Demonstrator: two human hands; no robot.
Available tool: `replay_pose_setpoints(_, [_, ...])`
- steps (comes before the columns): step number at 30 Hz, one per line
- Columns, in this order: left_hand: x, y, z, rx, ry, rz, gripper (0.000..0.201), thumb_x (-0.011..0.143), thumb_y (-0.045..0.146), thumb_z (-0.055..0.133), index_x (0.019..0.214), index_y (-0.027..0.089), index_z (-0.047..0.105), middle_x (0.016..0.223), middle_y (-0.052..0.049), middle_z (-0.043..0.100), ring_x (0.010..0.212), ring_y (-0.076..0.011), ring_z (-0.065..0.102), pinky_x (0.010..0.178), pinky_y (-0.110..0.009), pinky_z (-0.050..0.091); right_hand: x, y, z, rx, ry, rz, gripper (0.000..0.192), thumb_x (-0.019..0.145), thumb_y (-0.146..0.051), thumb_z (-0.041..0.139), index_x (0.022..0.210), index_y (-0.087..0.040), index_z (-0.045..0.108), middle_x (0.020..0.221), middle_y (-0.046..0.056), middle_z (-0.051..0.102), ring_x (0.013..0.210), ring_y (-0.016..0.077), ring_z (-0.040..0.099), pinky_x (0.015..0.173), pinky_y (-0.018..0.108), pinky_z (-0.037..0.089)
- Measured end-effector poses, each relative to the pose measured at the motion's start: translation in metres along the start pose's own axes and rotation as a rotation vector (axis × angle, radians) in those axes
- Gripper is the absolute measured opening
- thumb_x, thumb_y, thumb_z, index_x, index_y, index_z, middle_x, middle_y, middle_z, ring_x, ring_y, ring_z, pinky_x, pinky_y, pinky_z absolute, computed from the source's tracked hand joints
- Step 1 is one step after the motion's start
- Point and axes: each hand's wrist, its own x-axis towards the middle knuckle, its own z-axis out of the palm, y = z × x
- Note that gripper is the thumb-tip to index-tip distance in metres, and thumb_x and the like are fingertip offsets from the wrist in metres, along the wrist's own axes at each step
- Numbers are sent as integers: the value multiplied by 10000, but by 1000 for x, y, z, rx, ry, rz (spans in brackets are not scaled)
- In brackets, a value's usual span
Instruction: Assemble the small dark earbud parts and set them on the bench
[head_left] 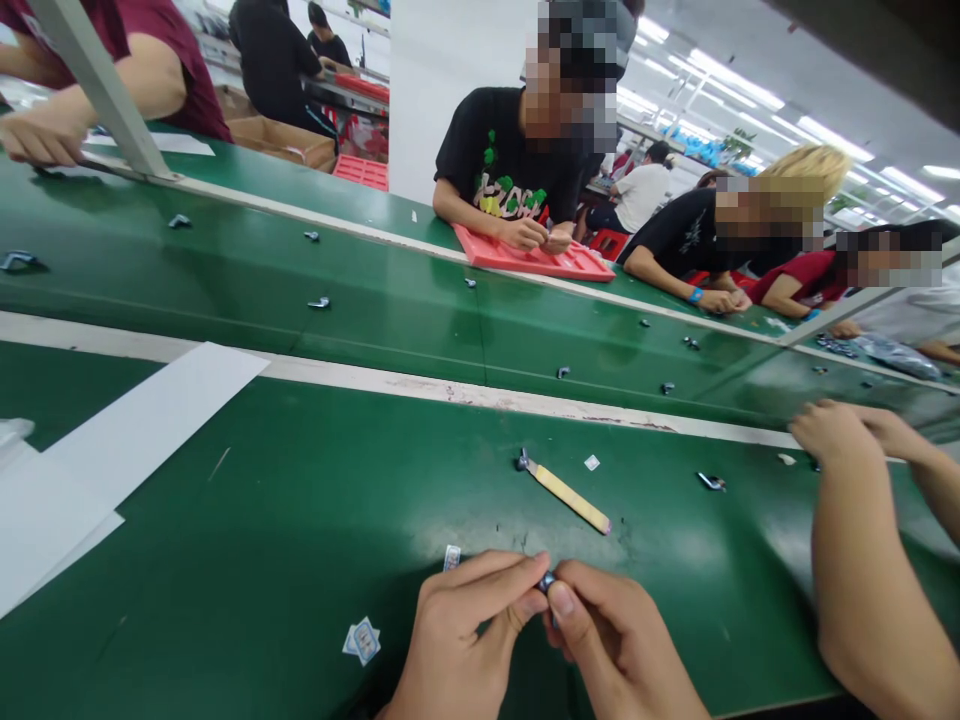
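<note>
My left hand and my right hand meet at the near edge of the green table. Both pinch one small dark metal part between thumbs and forefingers. Most of the part is hidden by my fingertips. A small tool with a pale wooden handle lies on the table just beyond my hands. A small printed label lies left of my left hand, and another label sits by its knuckles.
White paper sheets cover the table's left side. A co-worker's forearms reach in at the right. Several small metal parts ride the green conveyor belt beyond. Across it, people sit working; one has a red tray.
</note>
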Motion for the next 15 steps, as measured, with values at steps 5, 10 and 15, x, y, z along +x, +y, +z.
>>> replay_pose_setpoints(5, [0, 0, 0, 7, -9, 32, 288, 883, 52, 645, 1076, 203, 797, 887, -54, 804, 734, -143, 764, 678, -139, 597, -2, 0, -4, -27, -41, 14, 432, 1037, -409, 387, 697, -194, 544, 620, 7, 582, 584, 138, 555, 546, 212, 426])
replay_pose_setpoints(10, [-3, -3, 0, 14, 6, 64, 309, 875, 47, 657, 1096, 219, 788, 927, -50, 802, 780, -140, 764, 713, -136, 594, -2, 0, -3, -26, -15, -1, 432, 1039, -409, 384, 705, -194, 555, 622, 8, 601, 584, 136, 567, 570, 213, 438])
replay_pose_setpoints(15, [-6, -7, -4, 27, -26, 59, 362, 876, 35, 659, 1163, 233, 758, 978, -53, 796, 818, -146, 760, 742, -158, 596, -1, 3, 1, -22, -10, -15, 426, 1040, -393, 394, 702, -194, 559, 606, 4, 599, 561, 130, 562, 545, 210, 422])
